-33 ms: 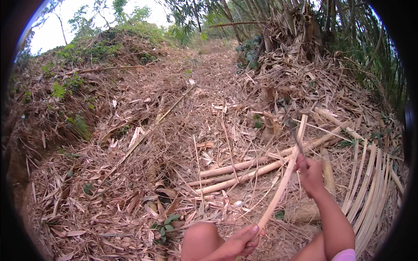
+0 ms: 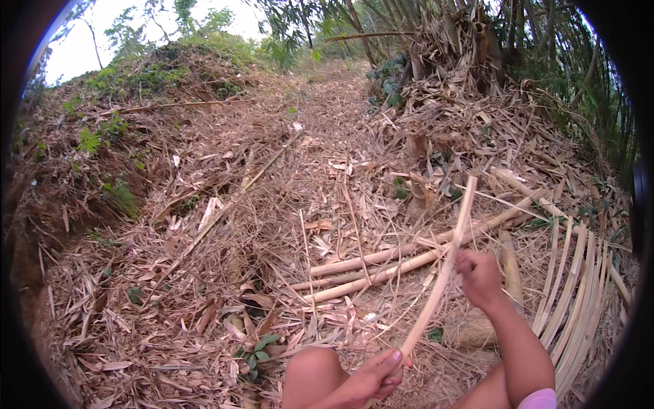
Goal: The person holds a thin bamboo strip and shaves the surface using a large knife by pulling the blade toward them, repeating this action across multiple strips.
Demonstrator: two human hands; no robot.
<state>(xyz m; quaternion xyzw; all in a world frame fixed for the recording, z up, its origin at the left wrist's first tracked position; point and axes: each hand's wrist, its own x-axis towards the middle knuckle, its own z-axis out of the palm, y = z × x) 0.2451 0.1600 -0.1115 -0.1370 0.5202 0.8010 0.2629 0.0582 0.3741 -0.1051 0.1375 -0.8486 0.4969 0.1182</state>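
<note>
My left hand [image 2: 377,376] is closed around the lower end of a pale, split bamboo strip [image 2: 443,279], which slants up and away to the right with a slight bend. Its upper end is free in the air. Just right of the strip's middle, my right hand [image 2: 481,278] is clenched on a knife. The blade does not show now; the earlier frame shows it dark and narrow, rising from this fist along the strip. Behind the strip, several bamboo poles [image 2: 375,285] lie across the ground.
Several thin split strips [image 2: 572,293] lie fanned out at the right. A short, thick bamboo piece [image 2: 470,332] is under my right forearm. Cut stumps [image 2: 417,194] stand ahead, below a bamboo clump [image 2: 477,48]. Dry leaves and shavings cover the ground; a long pole [image 2: 225,211] lies at left.
My right hand has shifted slightly down and turned, and the knife blade has gone out of sight. The strip's upper end has moved a little left; my left hand keeps its grip.
</note>
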